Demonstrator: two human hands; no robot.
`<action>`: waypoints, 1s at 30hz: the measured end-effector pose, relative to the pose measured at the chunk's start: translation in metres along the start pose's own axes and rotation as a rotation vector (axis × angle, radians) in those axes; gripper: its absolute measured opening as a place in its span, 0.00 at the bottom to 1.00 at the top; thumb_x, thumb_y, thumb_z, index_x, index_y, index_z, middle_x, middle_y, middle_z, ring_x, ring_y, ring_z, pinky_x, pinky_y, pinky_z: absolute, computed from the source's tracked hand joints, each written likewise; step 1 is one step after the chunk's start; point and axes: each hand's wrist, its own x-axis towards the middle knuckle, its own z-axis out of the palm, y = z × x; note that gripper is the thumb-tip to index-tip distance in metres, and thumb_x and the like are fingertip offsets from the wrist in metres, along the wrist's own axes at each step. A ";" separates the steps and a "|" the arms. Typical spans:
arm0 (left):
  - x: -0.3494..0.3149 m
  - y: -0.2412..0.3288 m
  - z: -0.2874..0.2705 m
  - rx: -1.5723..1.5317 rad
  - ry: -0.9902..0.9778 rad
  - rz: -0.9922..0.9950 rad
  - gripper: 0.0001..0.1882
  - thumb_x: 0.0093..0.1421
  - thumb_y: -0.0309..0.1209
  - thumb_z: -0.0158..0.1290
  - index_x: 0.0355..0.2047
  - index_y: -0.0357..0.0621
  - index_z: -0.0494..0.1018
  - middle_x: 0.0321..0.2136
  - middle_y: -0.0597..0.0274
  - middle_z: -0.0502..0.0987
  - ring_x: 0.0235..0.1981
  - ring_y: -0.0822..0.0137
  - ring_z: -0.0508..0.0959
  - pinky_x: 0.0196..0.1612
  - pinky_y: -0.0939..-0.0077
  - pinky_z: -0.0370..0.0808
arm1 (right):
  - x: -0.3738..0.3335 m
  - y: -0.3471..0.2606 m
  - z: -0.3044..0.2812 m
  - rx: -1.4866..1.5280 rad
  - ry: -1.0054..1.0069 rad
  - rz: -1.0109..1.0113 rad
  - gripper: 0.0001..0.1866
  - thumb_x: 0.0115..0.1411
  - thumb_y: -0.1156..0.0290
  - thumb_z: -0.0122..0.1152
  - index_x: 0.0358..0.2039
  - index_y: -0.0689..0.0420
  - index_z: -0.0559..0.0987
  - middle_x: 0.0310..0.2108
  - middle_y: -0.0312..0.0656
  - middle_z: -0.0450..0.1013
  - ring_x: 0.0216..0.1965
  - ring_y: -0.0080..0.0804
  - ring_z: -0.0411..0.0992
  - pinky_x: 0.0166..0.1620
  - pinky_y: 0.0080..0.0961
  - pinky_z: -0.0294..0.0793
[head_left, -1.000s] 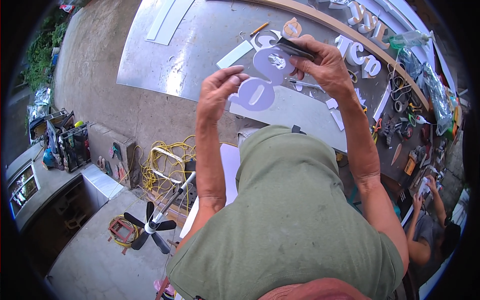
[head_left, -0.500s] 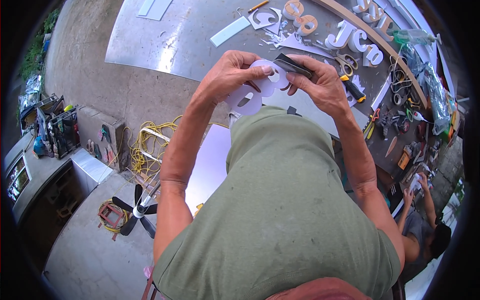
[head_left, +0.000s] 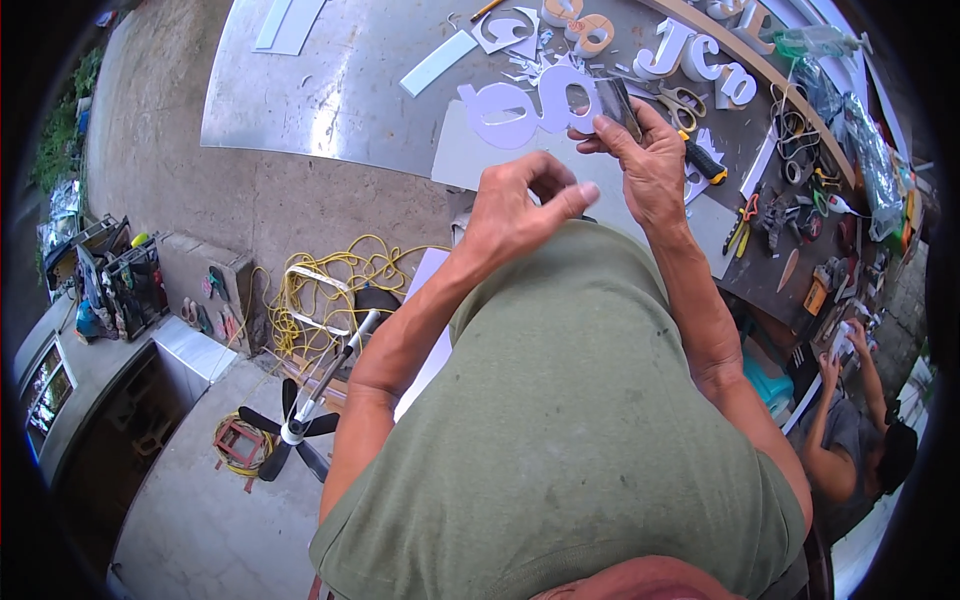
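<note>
My right hand [head_left: 655, 165] is closed around a flat dark block [head_left: 621, 108] and the edge of a thin white cut-out [head_left: 505, 130] of joined, rounded letter shapes with holes. The cut-out stretches leftward from the fingers, above a pale sheet on the workbench. Nearer to me, my left hand [head_left: 520, 205] is free and apart from the cut-out. Its thumb sticks out to the right, its fingers are loosely bent, and nothing shows in them.
Scissors [head_left: 683, 103], a yellow-black cutter [head_left: 706, 163] and pliers [head_left: 741, 228] lie on the right of the metal-topped bench [head_left: 330, 80]. White letters [head_left: 690, 60] and scraps stand beyond. A floor fan [head_left: 291, 432] and yellow cable [head_left: 300, 300] are at left; another person [head_left: 850, 430] works at right.
My left hand has let go of the white cut-out and drawn back toward me. The right hand has kept the cut-out and the dark block, turning the block more upright.
</note>
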 end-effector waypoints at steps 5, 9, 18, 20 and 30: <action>0.038 -0.030 0.019 -0.865 0.162 0.032 0.21 0.60 0.39 0.63 0.47 0.37 0.75 0.29 0.70 0.76 0.22 0.82 0.67 0.22 0.85 0.58 | 0.000 -0.003 0.015 0.110 0.011 -0.053 0.16 0.63 0.79 0.61 0.52 0.67 0.76 0.40 0.45 0.79 0.34 0.29 0.80 0.37 0.24 0.85; 0.059 -0.007 0.024 -1.083 0.330 -0.122 0.14 0.60 0.31 0.64 0.42 0.40 0.75 0.26 0.72 0.74 0.20 0.85 0.66 0.19 0.87 0.57 | 0.007 -0.012 0.016 -0.056 -0.043 -0.064 0.16 0.65 0.77 0.59 0.52 0.67 0.75 0.40 0.45 0.79 0.35 0.30 0.81 0.38 0.25 0.85; 0.069 -0.002 0.018 -1.108 0.295 0.057 0.13 0.59 0.27 0.63 0.42 0.37 0.76 0.26 0.68 0.76 0.18 0.81 0.67 0.17 0.84 0.62 | 0.014 -0.028 0.012 -0.127 -0.010 -0.177 0.18 0.70 0.72 0.51 0.57 0.66 0.72 0.46 0.48 0.78 0.39 0.33 0.81 0.44 0.26 0.83; 0.073 -0.003 0.020 -1.110 0.296 0.075 0.13 0.59 0.27 0.63 0.42 0.36 0.75 0.28 0.64 0.78 0.18 0.79 0.69 0.17 0.82 0.66 | 0.012 -0.027 0.018 -0.180 0.016 -0.254 0.19 0.71 0.72 0.51 0.59 0.65 0.72 0.47 0.47 0.78 0.40 0.32 0.81 0.45 0.25 0.82; 0.082 -0.002 0.029 -0.988 0.332 0.200 0.15 0.60 0.26 0.62 0.45 0.31 0.75 0.30 0.58 0.80 0.26 0.72 0.78 0.26 0.79 0.74 | 0.017 -0.021 0.023 -0.437 0.144 -0.340 0.22 0.68 0.69 0.57 0.62 0.57 0.73 0.34 0.44 0.82 0.32 0.20 0.78 0.35 0.19 0.76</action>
